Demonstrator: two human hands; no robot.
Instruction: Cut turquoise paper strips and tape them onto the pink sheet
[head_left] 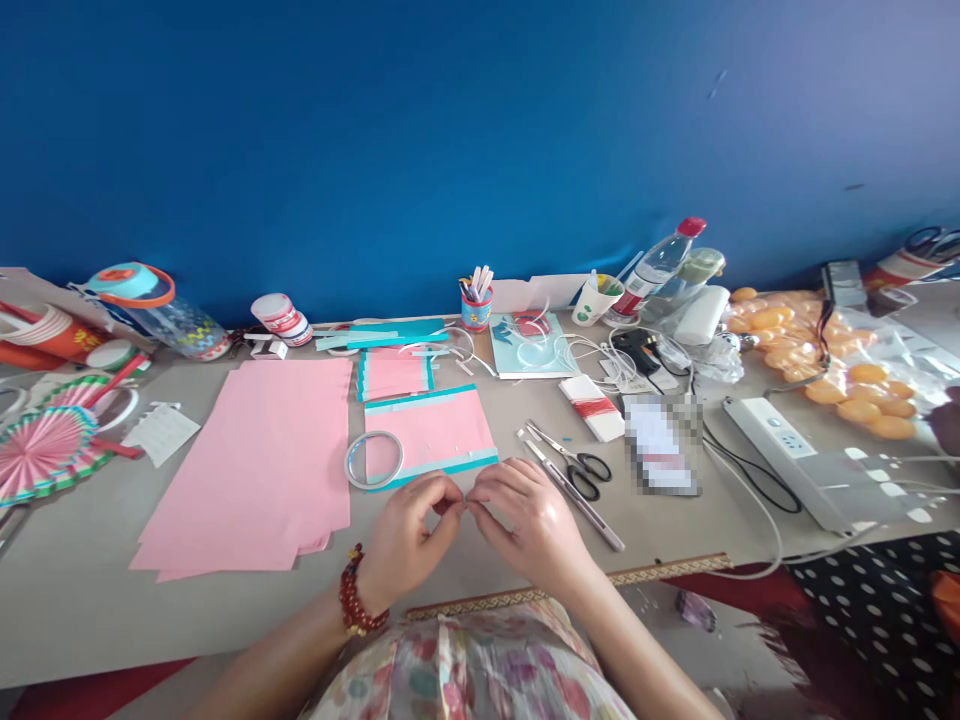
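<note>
My left hand (pixel 415 530) and my right hand (pixel 527 510) meet fingertip to fingertip above the table's front part. Both are closed in a pinch; whatever lies between the fingertips is too small to make out. Just beyond them is a pink paper sheet (pixel 431 430) with teal strips along its long edges. A tape roll (pixel 346 462) rests on that sheet's left end. To the right of my right hand lie scissors (pixel 587 474) with black handles and a slim utility knife (pixel 592 515). Behind the sheet is a smaller teal-edged pink piece (pixel 394 373).
A stack of pink paper (pixel 255 460) covers the left. Pink folded fans (pixel 49 440) lie farther left. A phone (pixel 664 445), a power strip (pixel 787 455), red string on a white card (pixel 592 408), and a bag of orange balls (pixel 862 390) sit rightward. A bottle (pixel 660 268) stands behind.
</note>
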